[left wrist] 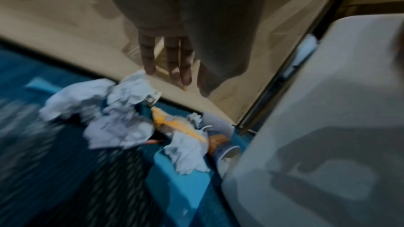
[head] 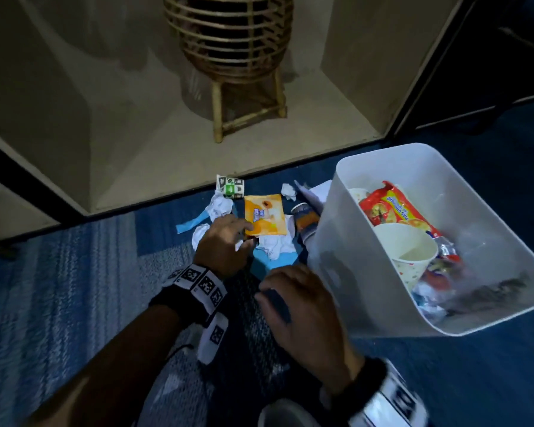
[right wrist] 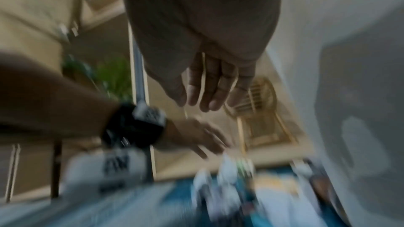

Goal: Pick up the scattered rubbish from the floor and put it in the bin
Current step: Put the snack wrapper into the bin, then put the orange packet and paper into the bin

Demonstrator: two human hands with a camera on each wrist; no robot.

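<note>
From overhead the white bin (head: 346, 241) on the right already holds a red noodle packet (head: 395, 211), a paper cup (head: 410, 254) and other scraps, while an orange sachet (head: 264, 218), crumpled tissues (head: 219, 208), a small printed carton (head: 230, 187) and a can (head: 304, 221) lie on the blue floor (head: 74, 272) just left of it, so I'd judge the job about half done. The left hand (head: 225, 238) reaches over the sachet's near corner and the right hand (head: 299, 306) hovers nearer, apparently empty. The left-wrist view shows straight left fingers (left wrist: 174, 61) above the tissue heap (left wrist: 104, 115); the blurred right-wrist view shows relaxed right fingers (right wrist: 210, 84) gripping nothing.
</note>
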